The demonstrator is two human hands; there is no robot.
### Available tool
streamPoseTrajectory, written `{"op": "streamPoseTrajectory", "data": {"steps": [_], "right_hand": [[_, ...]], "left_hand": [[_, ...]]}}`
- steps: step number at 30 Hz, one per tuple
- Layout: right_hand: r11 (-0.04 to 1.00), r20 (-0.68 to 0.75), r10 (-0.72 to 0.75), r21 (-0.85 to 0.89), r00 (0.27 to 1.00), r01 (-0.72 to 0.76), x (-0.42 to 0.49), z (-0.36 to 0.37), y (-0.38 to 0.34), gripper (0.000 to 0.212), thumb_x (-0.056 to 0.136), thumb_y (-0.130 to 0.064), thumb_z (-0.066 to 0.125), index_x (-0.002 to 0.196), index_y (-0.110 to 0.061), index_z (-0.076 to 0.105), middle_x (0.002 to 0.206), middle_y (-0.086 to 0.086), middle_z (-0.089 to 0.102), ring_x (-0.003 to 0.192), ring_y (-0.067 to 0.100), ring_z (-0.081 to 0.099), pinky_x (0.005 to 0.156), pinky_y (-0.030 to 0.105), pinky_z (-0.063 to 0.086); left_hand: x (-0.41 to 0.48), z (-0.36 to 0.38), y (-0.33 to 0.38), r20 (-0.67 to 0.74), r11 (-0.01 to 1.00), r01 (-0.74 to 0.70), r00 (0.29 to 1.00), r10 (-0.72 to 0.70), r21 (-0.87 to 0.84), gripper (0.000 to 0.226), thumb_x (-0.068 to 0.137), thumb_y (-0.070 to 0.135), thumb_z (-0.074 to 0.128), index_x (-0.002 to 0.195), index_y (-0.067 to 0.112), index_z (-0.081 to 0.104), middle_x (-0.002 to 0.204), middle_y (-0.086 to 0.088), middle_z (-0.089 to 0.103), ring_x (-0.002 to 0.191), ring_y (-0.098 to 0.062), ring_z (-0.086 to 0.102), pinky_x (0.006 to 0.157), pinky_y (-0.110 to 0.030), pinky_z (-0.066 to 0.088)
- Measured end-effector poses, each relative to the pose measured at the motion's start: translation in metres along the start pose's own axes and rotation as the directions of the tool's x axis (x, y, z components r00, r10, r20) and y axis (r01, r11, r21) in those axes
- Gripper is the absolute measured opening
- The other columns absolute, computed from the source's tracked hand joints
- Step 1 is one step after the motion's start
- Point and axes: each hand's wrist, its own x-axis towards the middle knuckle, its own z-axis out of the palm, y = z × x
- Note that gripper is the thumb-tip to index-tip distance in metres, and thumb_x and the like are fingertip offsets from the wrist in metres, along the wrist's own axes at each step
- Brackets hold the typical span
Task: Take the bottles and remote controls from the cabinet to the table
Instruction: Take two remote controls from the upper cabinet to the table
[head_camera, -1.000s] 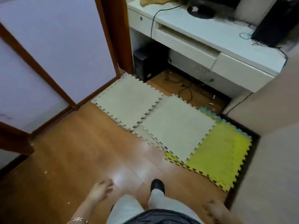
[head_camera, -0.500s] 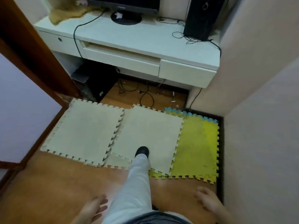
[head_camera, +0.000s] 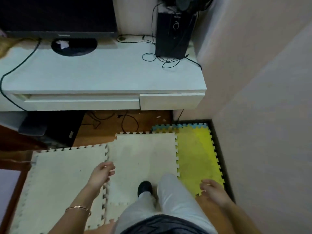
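Both hands empty: left hand [head_camera: 101, 174] loosely open over the cream foam mats [head_camera: 67, 179], right hand [head_camera: 213, 191] open over the yellow mat [head_camera: 195, 154]. No bottles or remotes in view. White desk [head_camera: 104, 76] straight ahead, wide bare top; monitor [head_camera: 57, 16] back left, black speaker [head_camera: 173, 34] back right with loose cables [head_camera: 157, 56]. Computer tower [head_camera: 55, 129] under the desk. Wall [head_camera: 261, 115] closes the right. Monitor lettering unreadable.

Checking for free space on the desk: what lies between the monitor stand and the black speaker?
In the head view, the white desk between the monitor stand and the speaker is bare except for thin black cables near the speaker.
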Motion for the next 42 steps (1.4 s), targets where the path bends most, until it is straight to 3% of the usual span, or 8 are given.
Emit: {"op": "streamPoseTrajectory", "data": {"steps": [4, 10, 13, 17, 24, 30, 36, 42], "right_hand": [[0.999, -0.027, -0.013, 0.045, 1.0, 0.014, 0.023, -0.001, -0.038, 0.023, 0.09, -0.015, 0.056, 0.112, -0.008, 0.054, 0.097, 0.011, 0.058, 0.081, 0.023, 0.055, 0.064, 0.031, 0.038], [0.992, -0.025, 0.092, 0.084, 0.995, -0.089, 0.064, -0.012, -0.067, 0.013, 0.09, -0.013, 0.055, 0.101, -0.006, 0.054, 0.088, 0.013, 0.052, 0.067, 0.022, 0.044, 0.053, 0.026, 0.027], [0.979, -0.004, 0.185, 0.091, 0.983, -0.184, 0.088, -0.019, -0.079, 0.012, 0.09, -0.014, 0.054, 0.097, -0.004, 0.054, 0.076, 0.01, 0.051, 0.059, 0.02, 0.041, 0.054, 0.026, 0.027], [0.969, 0.043, 0.243, 0.034, 0.969, -0.244, 0.11, -0.036, -0.115, 0.018, 0.088, -0.019, 0.056, 0.099, -0.004, 0.057, 0.081, 0.011, 0.054, 0.069, 0.023, 0.049, 0.064, 0.029, 0.036], [0.995, 0.016, 0.062, 0.081, 0.998, -0.063, 0.121, -0.069, -0.212, 0.014, 0.092, -0.017, 0.052, 0.102, -0.007, 0.053, 0.084, 0.008, 0.052, 0.079, 0.023, 0.044, 0.054, 0.029, 0.029], [0.939, -0.091, -0.328, 0.076, 0.94, 0.335, 0.109, -0.082, -0.316, 0.02, 0.091, -0.014, 0.054, 0.111, -0.012, 0.057, 0.098, 0.008, 0.06, 0.086, 0.021, 0.057, 0.067, 0.026, 0.043], [0.641, -0.239, -0.734, 0.063, 0.635, 0.765, 0.031, -0.106, -0.457, 0.02, 0.089, -0.003, 0.056, 0.097, -0.021, 0.06, 0.084, -0.006, 0.061, 0.072, 0.001, 0.058, 0.065, -0.001, 0.043], [0.166, -0.359, -0.922, -0.029, 0.145, 0.986, -0.078, -0.136, -0.58, 0.022, 0.081, -0.012, 0.066, 0.092, -0.031, 0.063, 0.089, 0.004, 0.069, 0.077, -0.002, 0.064, 0.075, 0.003, 0.049]], "left_hand": [[0.025, 0.006, 0.024, 0.064, 0.998, 0.037, 0.997, -0.04, 0.048, 0.014, 0.091, 0.019, 0.051, 0.101, 0.013, 0.06, 0.099, -0.007, 0.063, 0.087, -0.021, 0.06, 0.077, -0.031, 0.041], [0.047, 0.009, 0.024, 0.145, 0.955, 0.27, 0.947, -0.286, 0.119, 0.011, 0.093, 0.012, 0.05, 0.09, 0.005, 0.058, 0.081, -0.011, 0.057, 0.059, -0.017, 0.052, 0.046, -0.02, 0.037], [0.058, 0.012, 0.038, 0.187, 0.916, 0.376, 0.898, -0.398, 0.142, 0.018, 0.077, -0.007, 0.061, 0.062, 0.001, 0.055, 0.06, -0.013, 0.048, 0.039, -0.019, 0.046, 0.027, -0.014, 0.032], [0.078, 0.025, 0.076, 0.159, 0.881, 0.464, 0.866, -0.473, 0.092, 0.026, 0.094, 0.006, 0.048, 0.068, 0.003, 0.049, 0.067, -0.011, 0.041, 0.055, -0.02, 0.036, 0.04, -0.025, 0.032], [0.104, 0.061, 0.176, 0.091, 0.981, 0.113, 0.988, -0.128, 0.159, 0.013, 0.086, 0.021, 0.056, 0.093, 0.01, 0.059, 0.099, -0.012, 0.061, 0.074, -0.018, 0.056, 0.059, -0.025, 0.036], [0.113, 0.066, 0.291, 0.232, 0.931, -0.263, 0.951, 0.206, 0.252, 0.013, 0.092, 0.026, 0.052, 0.1, 0.023, 0.061, 0.11, -0.003, 0.064, 0.095, -0.017, 0.062, 0.081, -0.029, 0.051], [0.074, 0.051, 0.457, 0.249, 0.703, -0.706, 0.699, 0.67, 0.089, 0.014, 0.089, 0.02, 0.057, 0.093, 0.032, 0.063, 0.098, 0.005, 0.07, 0.093, -0.005, 0.064, 0.067, -0.004, 0.045], [-0.016, 0.023, 0.612, 0.09, 0.166, -0.984, 0.16, 0.983, -0.066, 0.011, 0.079, 0.037, 0.067, 0.089, 0.034, 0.07, 0.096, 0.02, 0.073, 0.09, 0.005, 0.067, 0.079, -0.003, 0.047]]}}
